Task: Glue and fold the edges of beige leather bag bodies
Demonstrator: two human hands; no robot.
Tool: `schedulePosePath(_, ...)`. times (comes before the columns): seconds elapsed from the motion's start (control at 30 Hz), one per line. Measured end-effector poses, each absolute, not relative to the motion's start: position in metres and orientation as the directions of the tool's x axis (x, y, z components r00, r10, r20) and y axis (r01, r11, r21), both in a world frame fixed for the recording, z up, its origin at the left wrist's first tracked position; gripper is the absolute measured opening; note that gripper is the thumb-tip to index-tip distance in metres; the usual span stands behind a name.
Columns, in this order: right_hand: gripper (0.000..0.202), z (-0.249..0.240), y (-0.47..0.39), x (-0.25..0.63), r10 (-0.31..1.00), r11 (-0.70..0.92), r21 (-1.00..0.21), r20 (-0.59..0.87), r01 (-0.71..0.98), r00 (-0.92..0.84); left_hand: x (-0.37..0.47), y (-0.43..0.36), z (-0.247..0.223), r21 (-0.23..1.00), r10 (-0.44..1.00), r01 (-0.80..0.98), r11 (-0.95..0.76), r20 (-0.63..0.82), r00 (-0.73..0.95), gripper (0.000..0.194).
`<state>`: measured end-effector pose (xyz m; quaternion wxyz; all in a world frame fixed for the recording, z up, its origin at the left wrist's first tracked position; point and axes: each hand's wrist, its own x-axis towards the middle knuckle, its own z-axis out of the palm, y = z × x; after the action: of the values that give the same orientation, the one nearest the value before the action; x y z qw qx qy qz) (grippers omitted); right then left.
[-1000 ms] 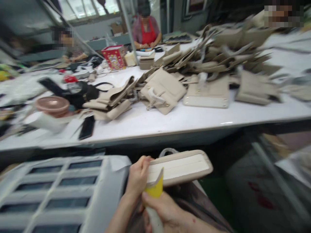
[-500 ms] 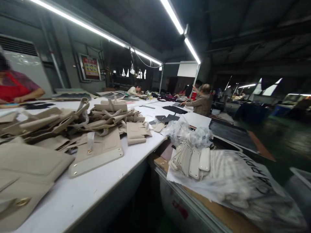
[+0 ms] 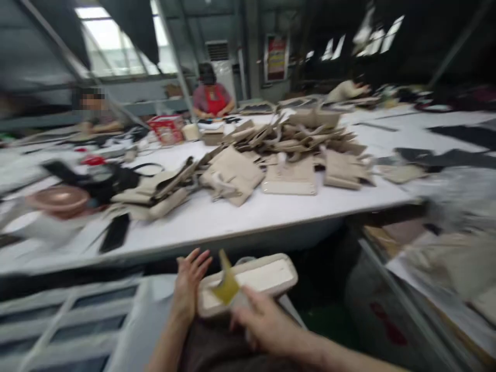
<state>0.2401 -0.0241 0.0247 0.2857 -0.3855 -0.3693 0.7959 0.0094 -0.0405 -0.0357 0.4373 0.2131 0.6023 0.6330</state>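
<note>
Low in the view, my left hand (image 3: 189, 281) has its fingers spread and holds nothing. It is beside the left end of a long beige, rounded-corner piece (image 3: 287, 261) with a white panel set in its middle, close to my lap. My right hand (image 3: 263, 318) is closed around the pale handle of a scraper-like tool with a flat yellow blade (image 3: 228, 289). The blade is over the left part of the beige piece; blur hides whether it touches. Past the hands, a heap of beige bag pieces (image 3: 236, 173) lies on the white table (image 3: 217, 227).
A black phone (image 3: 115, 232) and a pinkish bowl (image 3: 58, 199) are on the table's left. A white slatted frame (image 3: 139, 310) stands left of my lap. On the right is a bin (image 3: 372, 305) topped with plastic-wrapped pieces. Co-workers (image 3: 213, 98) sit across the table.
The view has swung left and down. Both my hands, the yellow-bladed tool and the long beige piece now show; none of them was in view before.
</note>
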Motion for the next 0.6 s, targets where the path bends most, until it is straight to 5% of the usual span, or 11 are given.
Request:
schedulePosePath(0.1, 0.027, 0.018, 0.029, 0.244, 0.806, -0.023, -0.976, -0.147, 0.218, -0.574, -0.003, -0.074, -0.047, 0.865, 0.852, -0.503, -0.005, -0.259, -0.454, 0.07)
schedulePosePath(0.13, 0.03, 0.014, 0.057, 0.25, 0.824, 0.257, -0.9, 0.015, 0.351, -0.566, -0.002, -0.081, -0.051, 0.868, 0.864, -0.496, -0.013, -0.24, -0.443, 0.069)
schedulePosePath(0.23, 0.042, -0.003, 0.135, 0.267, 0.803, 0.564, -0.501, 0.147, 0.657, -0.578, 0.008, -0.096, -0.061, 0.93, 0.911, -0.367, 0.027, -0.174, -0.373, 0.075)
schedulePosePath(0.33, 0.043, -0.019, 0.176, 0.266, 0.778, 0.629, -0.198, 0.169, 0.752, -0.606, 0.016, -0.104, -0.061, 0.969, 0.945, -0.233, 0.083, -0.15, -0.289, 0.08)
schedulePosePath(0.6, 0.042, -0.02, 0.152, 0.248, 0.76, 0.642, -0.139, 0.25, 0.754, -0.6, 0.025, -0.102, -0.061, 0.975, 0.838, -0.052, 0.214, -0.211, -0.503, 0.063)
